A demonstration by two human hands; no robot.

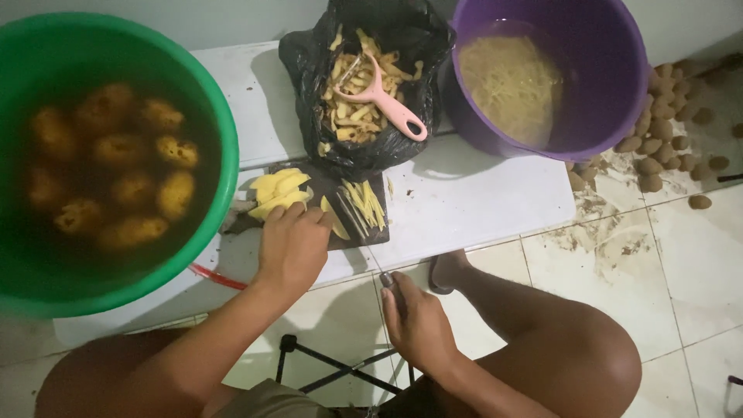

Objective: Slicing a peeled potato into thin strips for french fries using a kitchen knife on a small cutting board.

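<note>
Under our left hand (292,244), seen from the head camera, peeled potato slices (277,193) lie stacked on a dark cutting board (364,232); our fingers press flat on the stack, not curled around it. Just right of that hold lie cut sticks (365,203). Our right hand (418,321) is closed around a knife (370,251), blade reaching toward the slices. We judge them wet, slippery, firm and light, best pinned from above, fingertips tucked back.

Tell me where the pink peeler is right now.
In the head view, the pink peeler lies on the potato peelings in the open black bag, top centre, between the green tub and the purple bucket.
</note>
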